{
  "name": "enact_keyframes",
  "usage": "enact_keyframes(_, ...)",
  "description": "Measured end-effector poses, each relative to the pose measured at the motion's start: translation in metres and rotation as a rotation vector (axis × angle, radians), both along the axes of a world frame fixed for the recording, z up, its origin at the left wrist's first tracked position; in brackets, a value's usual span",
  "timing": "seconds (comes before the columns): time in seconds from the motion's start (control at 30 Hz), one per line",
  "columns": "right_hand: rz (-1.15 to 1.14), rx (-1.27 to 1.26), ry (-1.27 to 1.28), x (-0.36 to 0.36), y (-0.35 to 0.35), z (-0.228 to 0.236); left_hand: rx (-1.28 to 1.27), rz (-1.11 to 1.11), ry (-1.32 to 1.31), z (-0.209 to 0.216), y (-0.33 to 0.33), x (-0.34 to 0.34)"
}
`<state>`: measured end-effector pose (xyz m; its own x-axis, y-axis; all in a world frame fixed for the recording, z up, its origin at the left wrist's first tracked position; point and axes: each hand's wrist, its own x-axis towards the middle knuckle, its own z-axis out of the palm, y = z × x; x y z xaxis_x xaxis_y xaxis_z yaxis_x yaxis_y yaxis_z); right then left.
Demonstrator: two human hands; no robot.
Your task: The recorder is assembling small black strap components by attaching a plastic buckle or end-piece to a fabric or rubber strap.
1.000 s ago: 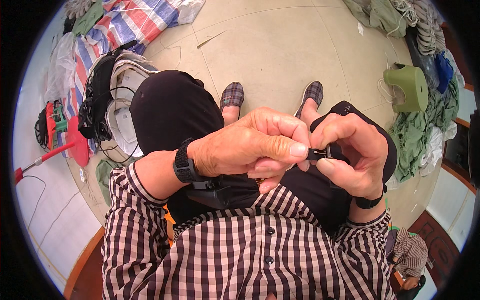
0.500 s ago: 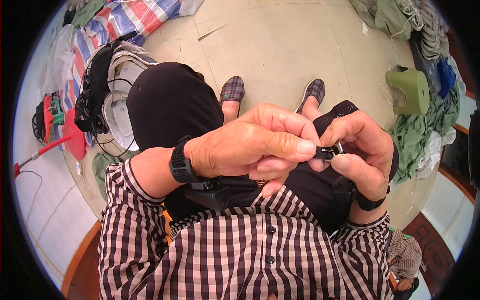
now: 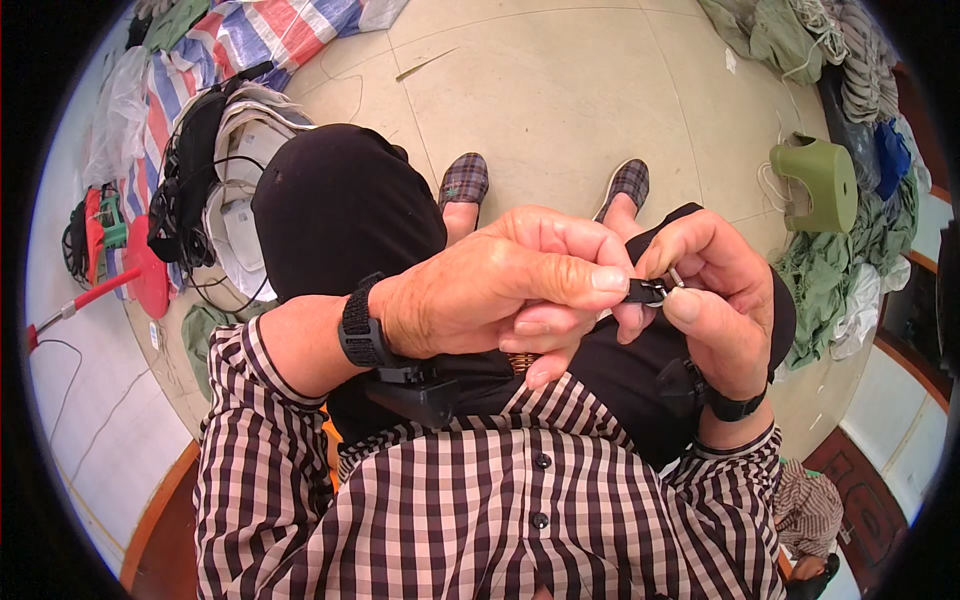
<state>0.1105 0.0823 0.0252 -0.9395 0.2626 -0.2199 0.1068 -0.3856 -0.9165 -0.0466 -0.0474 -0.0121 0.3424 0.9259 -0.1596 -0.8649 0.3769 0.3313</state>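
Above my lap, the two hands meet fingertip to fingertip. My left hand (image 3: 510, 285) is closed, pinching a small black piece (image 3: 644, 291) between thumb and forefinger. Its kind cannot be made out; it looks like a short strap end or clip. My right hand (image 3: 728, 305) is closed too, with thumb and forefinger on a small shiny metal piece (image 3: 676, 278), pin-like, at the right end of the black piece. The fingers partly hide both, so I cannot tell how they join.
My black-clad knee (image 3: 345, 210) rises at the left. Beyond it lie pale stacked pieces (image 3: 238, 235) with black straps and a striped sheet (image 3: 265, 40). A green stool (image 3: 818, 185) stands at the right beside green cloth (image 3: 825, 285). Another person (image 3: 808, 510) shows at lower right.
The metal piece has tilted and now leans over to the left more. My right hand has shifted slightly left; my left hand has hardly moved and keeps its pinch.
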Motion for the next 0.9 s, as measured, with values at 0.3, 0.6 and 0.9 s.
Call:
enact_keyframes(0.3, -0.070, -0.108, 0.004, -0.0012, -0.0054, -0.0027, -0.030, 0.011, -0.029, -0.0011, 0.0015, 0.0004)
enact_keyframes(0.6, -0.040, 0.323, -0.006, 0.0004, -0.0046, 0.0017, -0.022, -0.002, -0.007, -0.0026, 0.0009, -0.0001)
enact_keyframes(0.9, 0.011, 0.701, 0.030, 0.0043, 0.0013, -0.0018, -0.015, -0.004, 0.081, 0.0006, 0.0028, -0.0046)
